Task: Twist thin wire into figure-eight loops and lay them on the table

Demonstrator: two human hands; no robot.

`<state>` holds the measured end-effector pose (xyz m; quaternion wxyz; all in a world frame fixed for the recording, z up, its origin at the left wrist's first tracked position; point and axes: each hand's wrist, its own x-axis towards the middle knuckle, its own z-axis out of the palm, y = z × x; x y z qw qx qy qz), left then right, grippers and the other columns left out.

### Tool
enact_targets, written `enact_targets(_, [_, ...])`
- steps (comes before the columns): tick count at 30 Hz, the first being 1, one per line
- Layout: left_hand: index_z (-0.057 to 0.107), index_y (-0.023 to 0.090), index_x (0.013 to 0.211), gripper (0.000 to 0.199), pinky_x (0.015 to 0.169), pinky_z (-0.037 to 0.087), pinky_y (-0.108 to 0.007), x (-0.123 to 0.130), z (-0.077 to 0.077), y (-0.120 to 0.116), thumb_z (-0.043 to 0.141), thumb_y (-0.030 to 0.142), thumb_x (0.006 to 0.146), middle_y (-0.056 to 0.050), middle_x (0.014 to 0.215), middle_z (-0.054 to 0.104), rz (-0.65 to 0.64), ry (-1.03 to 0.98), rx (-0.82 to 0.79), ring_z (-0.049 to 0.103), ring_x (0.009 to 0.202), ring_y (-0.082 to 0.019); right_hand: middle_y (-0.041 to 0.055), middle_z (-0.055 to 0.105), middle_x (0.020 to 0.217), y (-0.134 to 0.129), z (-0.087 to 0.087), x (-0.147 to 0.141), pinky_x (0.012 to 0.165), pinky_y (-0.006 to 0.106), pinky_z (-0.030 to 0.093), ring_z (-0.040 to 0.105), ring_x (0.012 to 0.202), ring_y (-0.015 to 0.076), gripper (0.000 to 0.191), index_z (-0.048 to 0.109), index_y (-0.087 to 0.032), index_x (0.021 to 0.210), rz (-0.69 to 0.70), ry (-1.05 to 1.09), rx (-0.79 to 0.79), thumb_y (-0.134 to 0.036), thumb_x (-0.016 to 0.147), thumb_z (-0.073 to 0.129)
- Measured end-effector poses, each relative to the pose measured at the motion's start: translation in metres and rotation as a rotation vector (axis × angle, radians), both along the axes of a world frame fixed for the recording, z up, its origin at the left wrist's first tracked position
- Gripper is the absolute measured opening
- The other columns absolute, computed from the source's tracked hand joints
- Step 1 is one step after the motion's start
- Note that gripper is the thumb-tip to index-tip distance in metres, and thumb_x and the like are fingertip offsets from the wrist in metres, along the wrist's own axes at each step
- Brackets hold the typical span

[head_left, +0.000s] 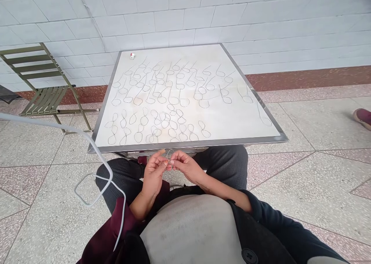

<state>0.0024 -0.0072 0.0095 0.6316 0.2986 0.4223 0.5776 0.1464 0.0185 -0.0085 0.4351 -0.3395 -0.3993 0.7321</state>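
Observation:
Just in front of the table's near edge, a thin looped wire [170,152] is pinched between my two hands, its small round loop standing up above the fingertips. My left hand [154,169] grips it from the left with thumb and finger. From the right, my right hand [187,166] pinches the same wire close by. The exact spot where the fingers meet on the wire is partly hidden. On the white tabletop [232,121] lie several single-loop wires [227,99] with straight tails, towards the back. Several figure-eight wires [145,117] lie nearer to me.
A small white and red object [132,56] sits at the table's back left corner. To the left stands a slatted folding chair [43,78]. A pale cable [98,152] hangs across the left side near my arm. At the far right a person's shoe [363,117] shows.

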Motion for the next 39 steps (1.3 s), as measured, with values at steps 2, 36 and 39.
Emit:
enact_targets(2, [0.064,0.023,0.114,0.040,0.067,0.049,-0.025,0.0001,0.0010,0.0005,0.074,0.022,0.074,0.002,0.080,0.063,-0.005,0.009,0.007,0.058,0.065,-0.010,-0.0028,0.053,0.080,0.0002,0.0010,0.0010,0.064,0.025,0.040,0.049,0.065,0.0092,0.022,0.057,-0.020,0.083,0.005,0.013,-0.009,-0.033,0.077,0.073])
enact_targets(36, [0.062,0.022,0.118,0.041,0.067,0.044,-0.023,-0.0038,0.0008,0.0011,0.070,0.026,0.078,0.002,0.077,0.063,-0.036,0.344,0.067,0.053,0.066,-0.010,-0.0032,0.052,0.075,0.0017,-0.0012,0.0051,0.065,0.026,0.040,0.046,0.065,0.0110,0.020,0.057,-0.021,0.084,0.007,-0.142,0.081,-0.038,0.080,0.067])
enact_targets(39, [0.063,0.022,0.117,0.040,0.067,0.044,-0.023,-0.0028,0.0032,0.0005,0.071,0.025,0.077,0.002,0.078,0.063,-0.035,0.352,0.068,0.054,0.067,-0.010,-0.0034,0.052,0.076,0.0011,-0.0029,0.0053,0.065,0.026,0.039,0.046,0.065,0.0107,0.018,0.057,-0.021,0.085,0.018,-0.138,0.091,-0.037,0.082,0.066])
